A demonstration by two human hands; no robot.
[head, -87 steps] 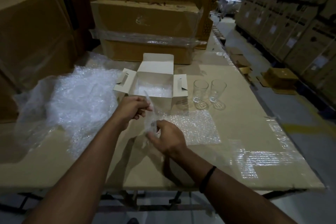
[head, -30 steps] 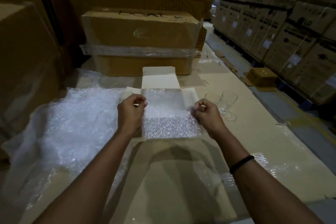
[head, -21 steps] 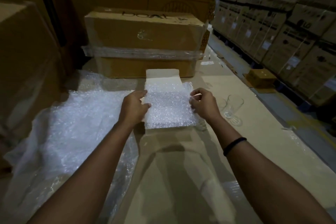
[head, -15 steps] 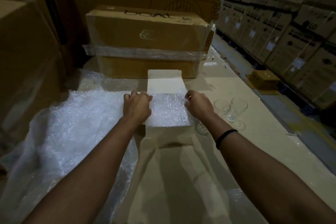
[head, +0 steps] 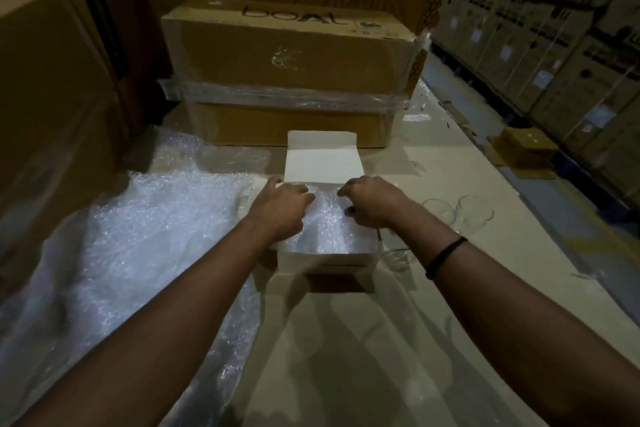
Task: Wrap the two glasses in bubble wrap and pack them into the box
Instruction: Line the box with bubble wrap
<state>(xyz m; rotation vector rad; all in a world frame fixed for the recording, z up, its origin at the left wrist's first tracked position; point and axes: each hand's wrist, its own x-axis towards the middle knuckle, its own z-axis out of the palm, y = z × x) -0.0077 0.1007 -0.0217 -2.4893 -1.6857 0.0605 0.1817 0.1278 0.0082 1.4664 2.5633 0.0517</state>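
A crumpled heap of loose bubble wrap [head: 145,236] sprawls over the left side of a cardboard-covered table [head: 346,340], shiny and pale in the dim warehouse light. Just beside it, near the middle of the table, a small white box [head: 325,258] sits with its opening facing up and its lid flap [head: 322,163] standing open on the far side, away from the person. Its plain front wall faces the camera. A sheet of bubble wrap [head: 327,227] lies in the box and covers the inside from wall to wall. The person's left hand [head: 280,208] reaches over the box's left rim, knuckles up, its fingers curled down and gripping the sheet's far left part. The right hand [head: 372,203] mirrors it at the right rim, fingers and thumb bent in on the sheet's far right part. A black band [head: 445,256] circles the right wrist. To the right of the box, a clear glass [head: 438,213] and a second glass [head: 475,215] stand bare on the table just beside each other, each upright with its long axis vertical and its mouth up. A large brown carton [head: 287,45] banded with clear film stands behind the box. Stacked cartons [head: 554,45] line the aisle at far right.
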